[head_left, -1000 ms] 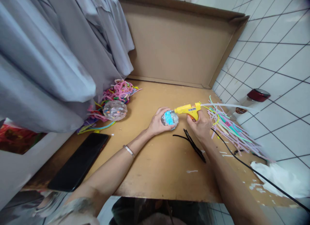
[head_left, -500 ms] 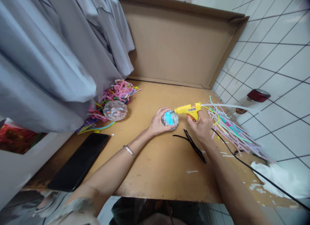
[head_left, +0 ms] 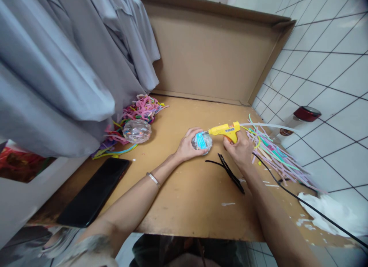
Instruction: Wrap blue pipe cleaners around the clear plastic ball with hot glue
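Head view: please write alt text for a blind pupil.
The right hand points a yellow glue gun at a blue-labelled ball held in the left hand. Black pipe cleaners lie on the tabletop, with a clear ball and smartphone to the left and pastel pipe cleaners to the right.

No words, brands or numbers are coming through legibly. A small printed label (head_left: 230,129) is sitting on the side of the yellow glue gun (head_left: 222,129), its marks blurring together. Pale lines are crossing a blue patch (head_left: 201,140) on the small greyish ball (head_left: 207,147), possibly lettering (the view is too poor to tell). A dark sticker (head_left: 286,132) is showing on the red-lidded jar (head_left: 299,125), its print blurring too.
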Motion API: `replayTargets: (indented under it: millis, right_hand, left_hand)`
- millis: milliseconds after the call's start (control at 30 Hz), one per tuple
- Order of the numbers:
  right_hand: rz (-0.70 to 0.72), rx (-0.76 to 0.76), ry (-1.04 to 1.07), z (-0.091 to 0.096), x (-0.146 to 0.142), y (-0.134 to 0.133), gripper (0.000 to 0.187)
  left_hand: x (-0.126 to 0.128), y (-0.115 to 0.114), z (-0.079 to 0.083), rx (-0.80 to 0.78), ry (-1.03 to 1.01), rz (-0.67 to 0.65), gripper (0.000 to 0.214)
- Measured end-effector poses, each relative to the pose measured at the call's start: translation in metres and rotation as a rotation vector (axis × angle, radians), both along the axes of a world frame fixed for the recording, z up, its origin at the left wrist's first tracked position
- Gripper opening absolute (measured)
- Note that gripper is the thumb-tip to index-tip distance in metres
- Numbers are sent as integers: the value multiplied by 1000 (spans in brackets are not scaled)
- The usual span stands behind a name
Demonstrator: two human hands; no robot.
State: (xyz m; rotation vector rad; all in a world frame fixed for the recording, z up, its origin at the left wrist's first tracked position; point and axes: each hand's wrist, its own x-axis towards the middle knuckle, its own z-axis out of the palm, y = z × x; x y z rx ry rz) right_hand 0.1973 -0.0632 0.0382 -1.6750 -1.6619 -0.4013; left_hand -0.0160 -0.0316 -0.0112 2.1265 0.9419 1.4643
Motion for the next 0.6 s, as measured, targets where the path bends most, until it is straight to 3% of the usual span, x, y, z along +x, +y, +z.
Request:
replayTargets:
  millis: [600]
  right_hand:
    - [45,-57,14,2,1,-2,33]
  left_hand:
    - [0,0,-1,5,-4,-10,69]
